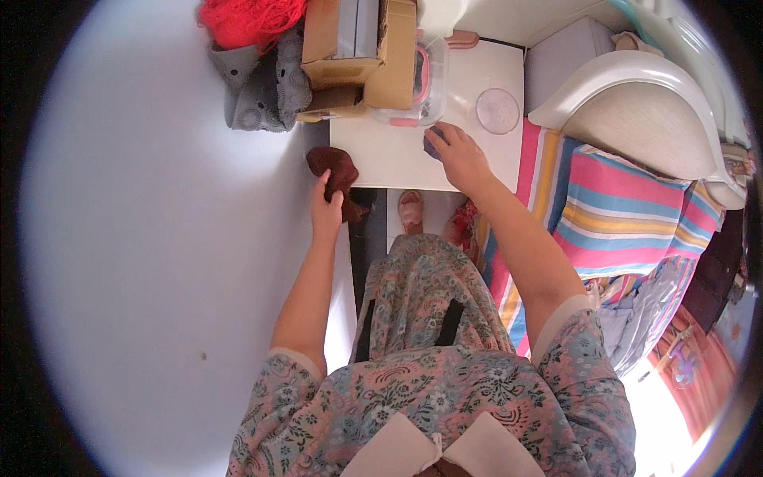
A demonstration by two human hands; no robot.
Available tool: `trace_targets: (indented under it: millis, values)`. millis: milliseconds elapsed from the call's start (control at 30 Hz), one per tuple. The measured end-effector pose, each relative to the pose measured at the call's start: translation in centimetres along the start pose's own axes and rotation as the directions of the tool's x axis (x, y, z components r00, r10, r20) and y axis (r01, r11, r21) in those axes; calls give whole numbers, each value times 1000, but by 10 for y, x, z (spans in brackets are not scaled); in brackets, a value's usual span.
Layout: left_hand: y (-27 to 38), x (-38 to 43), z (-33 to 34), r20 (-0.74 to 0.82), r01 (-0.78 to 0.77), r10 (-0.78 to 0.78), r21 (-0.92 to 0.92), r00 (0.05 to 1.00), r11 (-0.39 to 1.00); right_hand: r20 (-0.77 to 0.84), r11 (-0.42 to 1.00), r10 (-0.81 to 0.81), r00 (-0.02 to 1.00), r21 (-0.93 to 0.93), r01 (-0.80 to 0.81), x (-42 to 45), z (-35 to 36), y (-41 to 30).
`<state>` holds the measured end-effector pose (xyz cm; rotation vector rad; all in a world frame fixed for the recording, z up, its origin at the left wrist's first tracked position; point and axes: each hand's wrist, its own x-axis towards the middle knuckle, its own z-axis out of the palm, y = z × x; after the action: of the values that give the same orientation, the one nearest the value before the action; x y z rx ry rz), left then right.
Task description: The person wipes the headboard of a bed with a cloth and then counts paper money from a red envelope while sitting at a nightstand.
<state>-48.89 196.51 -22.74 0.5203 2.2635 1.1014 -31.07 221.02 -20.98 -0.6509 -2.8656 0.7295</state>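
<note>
My left hand [328, 206] grips a dark reddish-brown cloth item [337, 173] beside the left edge of a white tabletop [387, 164]. Over the tabletop, my right hand [459, 149] has its fingers around a small dark bluish item [434, 143], partly hidden by them; its kind cannot be told. A round clear plastic lid or dish [498, 111] lies to the right of that hand. Just beyond the hand stands a clear plastic container [438, 77] with pink clips.
An open cardboard box [388, 71] stands at the back left, beside a grey patterned holder [262, 89] with red yarn [253, 21]. A bed with a striped sheet [539, 173] and striped pillow [623, 211] adjoins the table's right side. The wall [149, 238] is at left.
</note>
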Motion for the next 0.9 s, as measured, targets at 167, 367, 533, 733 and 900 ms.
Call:
trace_targets:
  millis: [167,367,533,733,900]
  values:
    - [-7,14,17,83,-25,-14,447,996,894,-21,996,-5,1000,-95,3,-25,-22,-7]
    - [-40,-12,44,-125,164,-117,501,985,849,35,979,202,979,-26,-201,-100,-51,-29]
    - [-75,-29,72,123,201,-313,540,942,818,6,945,322,947,59,-322,-164,-48,-30]
    - [-4,-38,140,-37,372,-390,399,920,838,-75,921,384,920,101,-376,-195,-63,-30]
    - [21,-52,182,99,184,-299,596,949,782,-94,878,473,876,132,-460,-244,-65,-28]
